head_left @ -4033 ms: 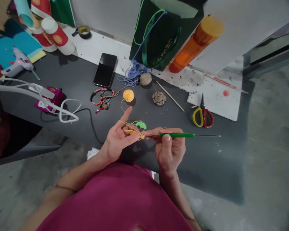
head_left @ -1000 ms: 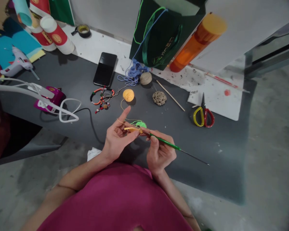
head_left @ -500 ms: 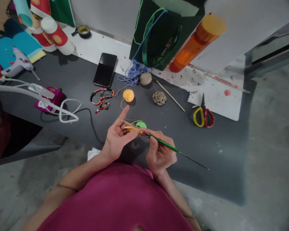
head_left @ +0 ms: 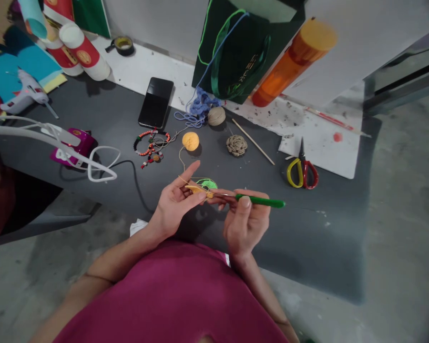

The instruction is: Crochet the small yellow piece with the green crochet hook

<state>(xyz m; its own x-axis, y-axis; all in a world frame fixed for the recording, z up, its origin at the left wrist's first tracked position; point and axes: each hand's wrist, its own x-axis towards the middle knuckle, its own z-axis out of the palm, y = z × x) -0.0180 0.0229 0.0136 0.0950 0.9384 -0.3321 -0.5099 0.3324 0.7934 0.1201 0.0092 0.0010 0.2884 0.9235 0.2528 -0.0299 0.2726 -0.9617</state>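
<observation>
My left hand (head_left: pixel 173 207) pinches a small yellow crochet piece (head_left: pixel 199 191) between thumb and fingers, with its index finger raised and a yellow strand running over it. The strand leads back to a yellow yarn ball (head_left: pixel 190 141) on the table. In my right hand (head_left: pixel 245 226) is a crochet hook with a green handle (head_left: pixel 262 201). Its metal shaft points left and meets the yellow piece; the tip is too small to make out. Just behind my fingers lies a bright green yarn piece (head_left: pixel 209 183), partly hidden.
On the grey table (head_left: pixel 329 247) lie scissors (head_left: pixel 302 171), a thin stick (head_left: pixel 253 142), a beige crocheted rosette (head_left: pixel 236 145), a beaded bracelet (head_left: pixel 152 143), blue yarn (head_left: pixel 200 105) and a phone (head_left: pixel 156 102). A glue gun (head_left: pixel 26 93) and white cables (head_left: pixel 103 164) are at left; a dark paper bag (head_left: pixel 232 62) stands behind.
My right hand has moved slightly right and turned the hook, so its green handle now points right, nearly level. My left hand, still on the yellow piece, has shifted a little right.
</observation>
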